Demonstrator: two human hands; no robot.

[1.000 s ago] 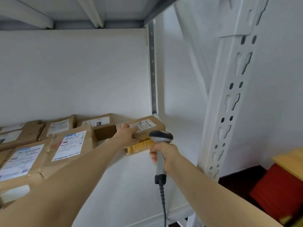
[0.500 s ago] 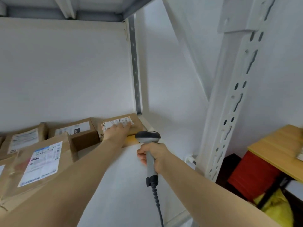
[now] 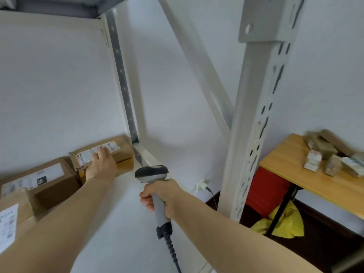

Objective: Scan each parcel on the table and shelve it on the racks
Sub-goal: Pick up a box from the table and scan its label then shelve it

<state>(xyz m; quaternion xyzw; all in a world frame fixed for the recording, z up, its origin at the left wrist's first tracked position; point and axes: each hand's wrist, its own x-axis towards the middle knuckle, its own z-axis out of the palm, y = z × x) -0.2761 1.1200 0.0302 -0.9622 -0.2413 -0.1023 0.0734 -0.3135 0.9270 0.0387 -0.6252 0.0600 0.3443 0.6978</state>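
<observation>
A brown cardboard parcel (image 3: 123, 153) with a white label lies in the back right corner of the white rack shelf (image 3: 110, 213), against the wall. My left hand (image 3: 101, 164) lies on its top and front edge, fingers over the label. My right hand (image 3: 161, 196) grips the handle of a grey barcode scanner (image 3: 151, 173), held upright in front of the shelf to the right of the parcel; its coiled cable hangs down. More parcels (image 3: 331, 156) lie piled on the wooden table (image 3: 291, 174) at the right.
Other labelled boxes (image 3: 39, 180) fill the shelf's left side. A perforated rack upright (image 3: 254, 134) and a diagonal brace stand between shelf and table. Under the table are a red box (image 3: 266, 190) and a yellow bag (image 3: 283, 223). A plugged wall socket (image 3: 201, 186) sits low.
My left hand has pushed the parcel back into the shelf's rear right corner. The view has swung right, so the table and its parcels now show. The scanner stays in my right hand.
</observation>
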